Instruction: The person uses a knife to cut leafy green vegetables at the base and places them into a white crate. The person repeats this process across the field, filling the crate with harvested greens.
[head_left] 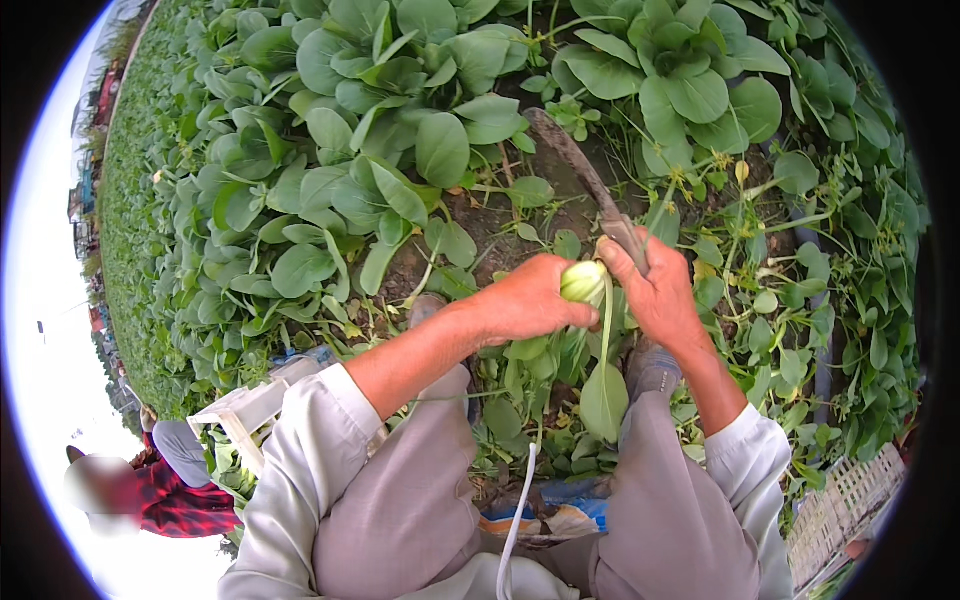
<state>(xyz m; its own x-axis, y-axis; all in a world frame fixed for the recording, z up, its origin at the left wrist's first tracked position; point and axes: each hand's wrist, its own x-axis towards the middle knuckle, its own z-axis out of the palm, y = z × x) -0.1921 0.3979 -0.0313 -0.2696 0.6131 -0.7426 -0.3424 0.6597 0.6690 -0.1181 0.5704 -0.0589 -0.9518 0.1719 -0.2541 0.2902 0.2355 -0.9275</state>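
My left hand (532, 298) is closed round a bok choy head (582, 283), its pale green base pointing up between my hands. The head's leaves hang down below my fist, partly hidden by it. In my right hand (658, 290) is a knife (575, 165), its dirt-covered blade slanting up and away to the left. My right thumb lies at the bok choy's base, next to the knife handle. One outer leaf (604, 402) dangles on a long stalk from beside that thumb; whether the stalk is still joined to the head I cannot tell.
Leafy plants (385, 110) grow densely ahead and left, with bare soil (480, 235) before my hands. Cut leaves lie between my shoes. A white crate (255, 410) stands left, another crate (845, 510) right. A person in a red checked shirt (190, 497) is at far left.
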